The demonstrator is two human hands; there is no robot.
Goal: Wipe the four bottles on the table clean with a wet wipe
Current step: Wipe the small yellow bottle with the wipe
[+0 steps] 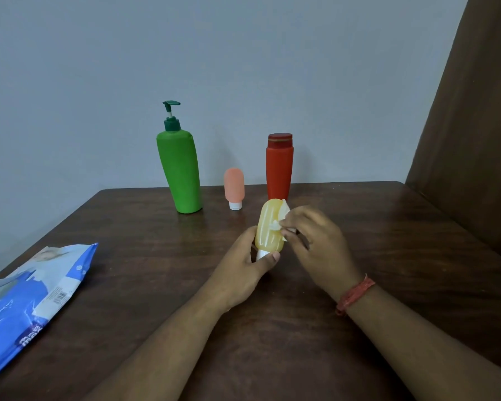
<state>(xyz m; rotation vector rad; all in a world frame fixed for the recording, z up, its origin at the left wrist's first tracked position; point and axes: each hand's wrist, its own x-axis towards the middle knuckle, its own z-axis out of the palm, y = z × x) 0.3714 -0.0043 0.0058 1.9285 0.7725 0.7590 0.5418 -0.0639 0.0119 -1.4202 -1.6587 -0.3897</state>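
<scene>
My left hand [243,273] grips the white-capped lower end of a small yellow bottle [268,227], held cap down above the table. My right hand [315,241] pinches a white wet wipe [281,215] against the bottle's right side. Behind them, at the table's far edge, stand a tall green pump bottle [181,172], a small pink bottle [234,186] on its white cap, and a red bottle [278,169] with a dark red cap.
A blue wet wipe pack [29,308] lies open at the left edge of the dark wooden table [388,241]. A grey wall rises behind the table. A brown panel [475,125] stands at the right.
</scene>
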